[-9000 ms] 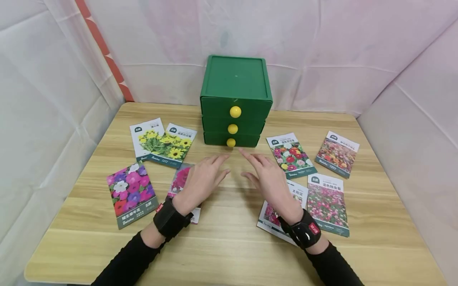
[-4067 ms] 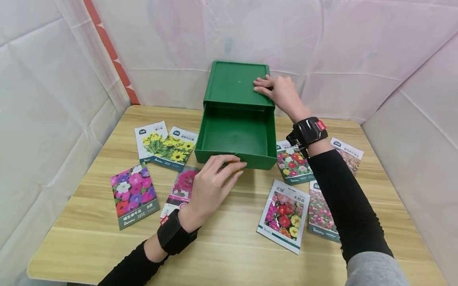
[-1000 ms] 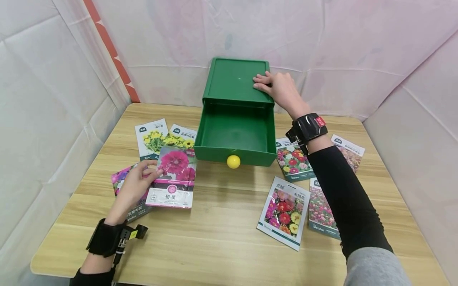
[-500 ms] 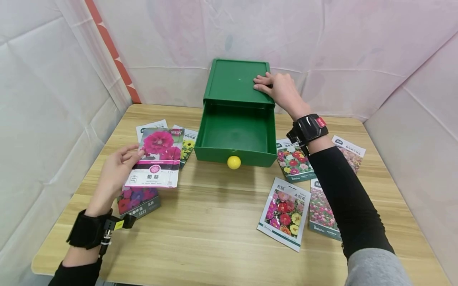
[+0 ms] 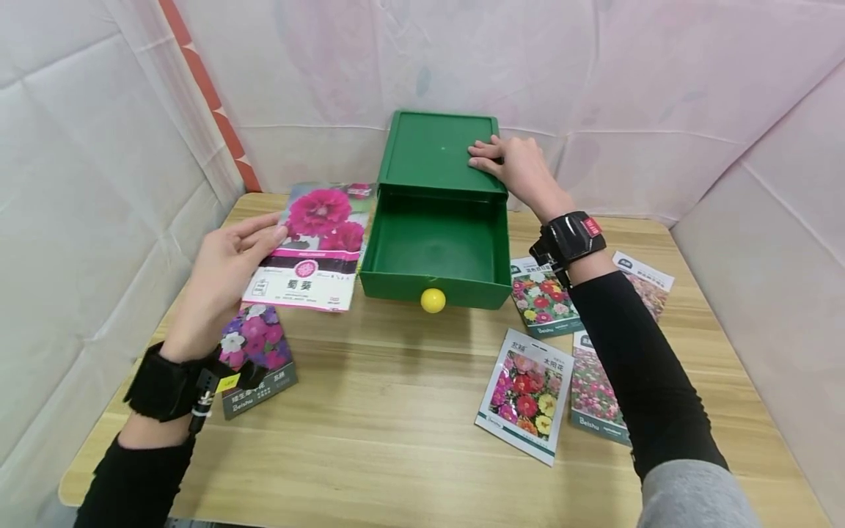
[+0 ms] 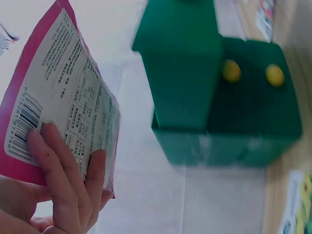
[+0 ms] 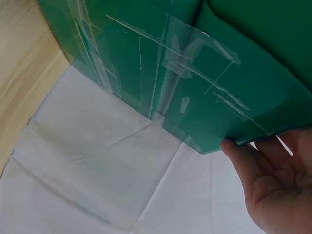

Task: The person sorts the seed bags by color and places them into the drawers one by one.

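Note:
My left hand (image 5: pixel 227 275) holds a pink-flower seed packet (image 5: pixel 317 246) in the air, just left of the open top drawer (image 5: pixel 432 257) of a green chest (image 5: pixel 439 150). The left wrist view has its fingers (image 6: pixel 68 180) on the printed back of the seed packet (image 6: pixel 63 109). The drawer is pulled out, shows nothing inside, and carries a yellow knob (image 5: pixel 433 300). My right hand (image 5: pixel 518 169) rests on the chest's top near its right edge, thumb at the rim. In the right wrist view, the right hand (image 7: pixel 275 183) grips the green chest (image 7: pixel 195 73) at a back corner.
Seed packets lie flat on the wooden table (image 5: pixel 409 411): a purple-flower one (image 5: pixel 254 359) under my left wrist, a red-and-yellow one (image 5: pixel 524 392) in front, several more (image 5: pixel 544 297) at the right under my right forearm. White cloth walls (image 5: pixel 99 183) close in the table.
My left hand has lifted the pink seed packet off the table and carried it up and right, toward the open drawer. The right hand has stayed on the chest.

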